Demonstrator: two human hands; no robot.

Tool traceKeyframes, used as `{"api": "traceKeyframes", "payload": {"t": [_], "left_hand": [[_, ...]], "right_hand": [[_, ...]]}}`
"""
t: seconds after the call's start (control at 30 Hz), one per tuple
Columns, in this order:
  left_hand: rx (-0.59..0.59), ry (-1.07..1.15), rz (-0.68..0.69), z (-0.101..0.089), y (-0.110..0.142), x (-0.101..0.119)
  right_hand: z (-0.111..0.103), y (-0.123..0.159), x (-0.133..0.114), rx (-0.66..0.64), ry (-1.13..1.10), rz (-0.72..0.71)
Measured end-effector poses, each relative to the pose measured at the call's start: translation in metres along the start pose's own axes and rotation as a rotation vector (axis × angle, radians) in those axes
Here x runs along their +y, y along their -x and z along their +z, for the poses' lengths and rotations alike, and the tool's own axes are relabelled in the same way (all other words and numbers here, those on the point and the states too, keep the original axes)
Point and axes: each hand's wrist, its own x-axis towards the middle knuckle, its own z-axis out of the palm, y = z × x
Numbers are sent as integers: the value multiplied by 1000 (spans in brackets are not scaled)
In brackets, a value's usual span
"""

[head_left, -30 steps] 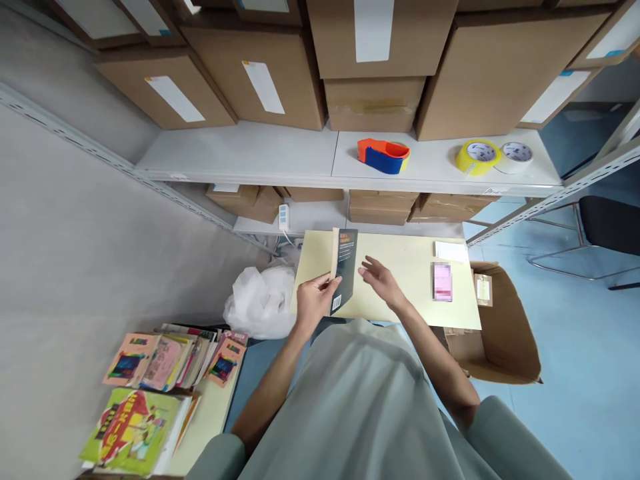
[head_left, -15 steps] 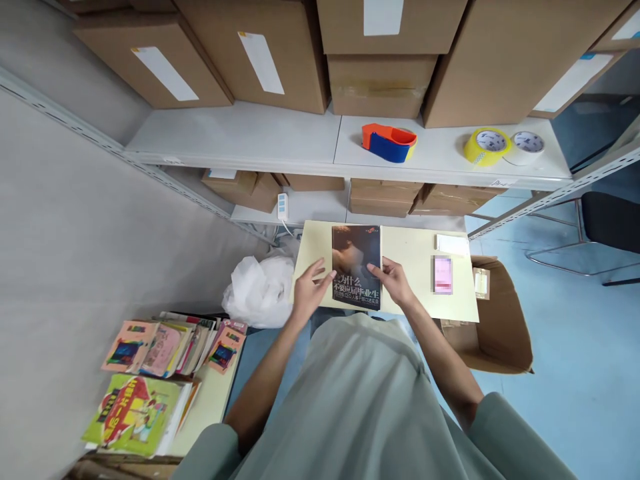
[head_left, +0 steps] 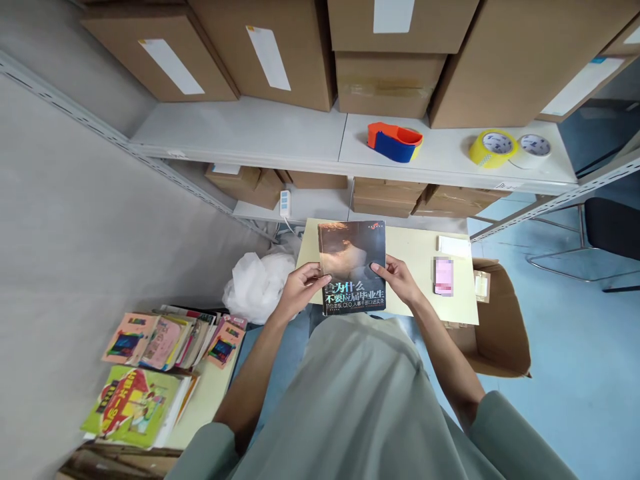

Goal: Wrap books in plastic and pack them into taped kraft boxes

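Note:
A dark-covered book (head_left: 353,257) with white Chinese lettering is held face up over the pale yellow table (head_left: 407,293). My left hand (head_left: 301,289) grips its left edge, thumb on the cover and fingers behind. At the right edge, my right hand (head_left: 397,280) pinches the book the same way. The fingers beneath the book are partly hidden. To the right on the table lies a pink phone-like object (head_left: 443,277), its front blurred out. A small white box (head_left: 454,246) sits just behind it.
Ahead, a grey shelf (head_left: 260,133) bears cardboard boxes (head_left: 390,83), a blue and orange tape dispenser (head_left: 395,143) and tape rolls (head_left: 493,148). Books (head_left: 135,407) are stacked at lower left, near a white plastic bag (head_left: 259,287). An open carton (head_left: 503,327) stands right, beyond it a chair (head_left: 610,227).
The book has risen from the tabletop toward me and looks larger. My left hand, open beside it before, now grips its left edge. My right hand keeps hold of the right edge.

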Motion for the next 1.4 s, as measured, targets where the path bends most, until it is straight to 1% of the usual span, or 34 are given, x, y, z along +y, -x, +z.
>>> {"api": "traceKeyframes", "payload": {"t": [0.13, 0.23, 0.37, 0.43, 0.53, 0.67, 0.77, 0.8, 0.9, 0.97, 1.03, 1.1, 1.2, 1.3, 1.4], "left_hand": [[20, -36, 98, -6, -1, 7], [93, -97, 178, -7, 2, 17], [226, -115, 354, -1, 7, 31], [281, -110, 425, 4, 8, 34], [302, -110, 451, 8, 7, 37], [284, -95, 437, 8, 7, 37], [252, -111, 355, 7, 8, 33], [242, -115, 315, 7, 8, 30], [242, -74, 195, 5, 8, 20], [224, -33, 133, 3, 7, 14], [161, -23, 96, -1, 5, 10], [96, -39, 87, -5, 3, 6], [48, -19, 82, -10, 0, 3], [86, -4, 88, -12, -3, 5], [156, -116, 54, -9, -3, 16]], "right_hand": [[3, -3, -10, 14, 139, -85], [4, -1, -23, 9, 277, -185], [4, 3, -35, -33, 409, -350], [4, 5, -36, -19, 428, -389], [5, 6, -36, -8, 428, -402], [1, 7, -36, -32, 387, -399], [-3, 8, -32, -43, 373, -389], [-4, 8, -29, -15, 378, -367], [-3, 5, -18, 125, 369, -277], [0, 3, -11, 160, 324, -242], [1, 1, -7, 147, 290, -214], [1, 0, -6, 139, 289, -176], [-3, 0, -6, 89, 262, -131], [-4, 0, -6, 29, 214, -107], [1, -1, -12, 75, 197, -46]]}}
